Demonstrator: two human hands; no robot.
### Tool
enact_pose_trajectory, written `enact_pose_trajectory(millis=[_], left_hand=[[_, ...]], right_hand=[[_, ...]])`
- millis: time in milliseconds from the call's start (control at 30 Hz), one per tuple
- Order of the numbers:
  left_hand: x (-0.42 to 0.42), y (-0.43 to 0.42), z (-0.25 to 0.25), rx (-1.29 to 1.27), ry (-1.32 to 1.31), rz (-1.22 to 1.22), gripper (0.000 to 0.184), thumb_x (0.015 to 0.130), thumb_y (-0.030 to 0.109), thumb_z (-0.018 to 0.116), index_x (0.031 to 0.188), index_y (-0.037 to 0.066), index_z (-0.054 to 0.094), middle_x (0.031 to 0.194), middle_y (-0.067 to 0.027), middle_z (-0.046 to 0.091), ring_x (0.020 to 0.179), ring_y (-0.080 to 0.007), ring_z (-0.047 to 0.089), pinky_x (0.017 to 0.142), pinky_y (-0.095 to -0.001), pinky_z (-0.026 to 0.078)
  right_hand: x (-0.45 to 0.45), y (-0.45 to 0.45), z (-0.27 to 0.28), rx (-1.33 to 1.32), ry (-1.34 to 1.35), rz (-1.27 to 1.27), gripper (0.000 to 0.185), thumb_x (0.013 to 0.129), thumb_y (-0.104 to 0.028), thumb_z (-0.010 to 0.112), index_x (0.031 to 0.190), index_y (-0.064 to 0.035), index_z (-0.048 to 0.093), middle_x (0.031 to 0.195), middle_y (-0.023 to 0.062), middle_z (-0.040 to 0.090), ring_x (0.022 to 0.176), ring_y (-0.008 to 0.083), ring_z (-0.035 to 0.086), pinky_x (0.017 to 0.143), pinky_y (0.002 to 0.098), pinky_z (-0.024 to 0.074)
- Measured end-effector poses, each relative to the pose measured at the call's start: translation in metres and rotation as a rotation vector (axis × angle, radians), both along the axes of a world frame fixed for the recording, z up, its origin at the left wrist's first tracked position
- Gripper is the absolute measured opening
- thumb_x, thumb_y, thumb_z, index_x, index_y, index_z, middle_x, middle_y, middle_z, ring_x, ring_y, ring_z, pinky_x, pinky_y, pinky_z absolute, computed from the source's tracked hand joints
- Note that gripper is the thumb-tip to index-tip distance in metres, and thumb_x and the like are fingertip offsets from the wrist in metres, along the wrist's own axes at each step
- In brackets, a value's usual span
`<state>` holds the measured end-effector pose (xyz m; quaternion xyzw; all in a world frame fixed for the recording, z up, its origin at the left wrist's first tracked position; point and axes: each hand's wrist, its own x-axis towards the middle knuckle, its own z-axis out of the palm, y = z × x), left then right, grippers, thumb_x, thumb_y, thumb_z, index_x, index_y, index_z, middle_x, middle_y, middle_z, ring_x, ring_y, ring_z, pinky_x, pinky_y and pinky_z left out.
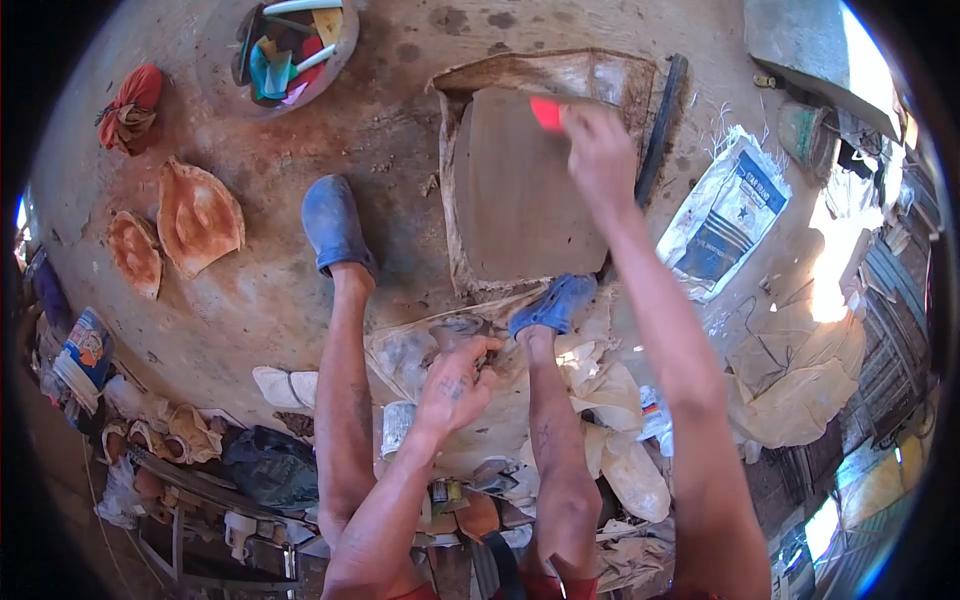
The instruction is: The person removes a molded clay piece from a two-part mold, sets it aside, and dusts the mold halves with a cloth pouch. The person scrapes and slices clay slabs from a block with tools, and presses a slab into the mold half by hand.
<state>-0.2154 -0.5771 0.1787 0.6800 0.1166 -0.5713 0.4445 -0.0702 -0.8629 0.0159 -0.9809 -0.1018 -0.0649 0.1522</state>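
My right hand (602,150) grips a small flat red scraper (547,113), slightly blurred, at the upper part of a smooth grey-brown clay slab (525,195). The slab looks like wet clay and lies flat on a brown cloth or sack (610,72), whose edges show around it. Between my legs, my left hand (458,388) hovers or rests low, its fingers partly spread with nothing visible in them. Close to it lies a crumpled clear plastic sheet (400,365).
A dark bar (662,130) lies along the slab's right side, near a printed sack (725,220). A basin (345,50) holds coloured scraps and tools. Two reddish molds (200,218) and a tied red cloth bundle (130,108) sit left. My blue clogs (337,222) stand on the floor.
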Motion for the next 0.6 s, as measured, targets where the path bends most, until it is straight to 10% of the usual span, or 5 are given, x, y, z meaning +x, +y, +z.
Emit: enact_pose_trajectory(millis=[367, 600], left_hand=[[-0.016, -0.010, -0.007, -0.041, 0.008, 0.028, 0.046, 0.088, 0.001, 0.055, 0.133, 0.000, 0.067, 0.126, -0.0224, 0.073, 0.122, -0.0305, 0.070, 0.100, -0.0404, 0.057], [-0.009, -0.011, -0.009, -0.023, 0.037, 0.040, 0.044, 0.092, 0.002, 0.055, 0.134, 0.000, 0.066, 0.129, -0.0221, 0.071, 0.122, -0.0287, 0.070, 0.100, -0.0399, 0.058]], right_hand=[[-0.231, 0.015, 0.031, 0.035, 0.405, 0.133, 0.037, 0.078, -0.008, 0.069, 0.114, -0.0027, 0.075, 0.107, 0.0079, 0.070, 0.103, 0.0258, 0.065, 0.086, 0.0441, 0.0513], [-0.052, -0.038, 0.017, -0.010, 0.054, -0.035, 0.028, 0.084, 0.000, 0.065, 0.110, -0.0052, 0.076, 0.102, 0.0110, 0.072, 0.096, 0.0295, 0.068, 0.082, 0.0421, 0.0563]])
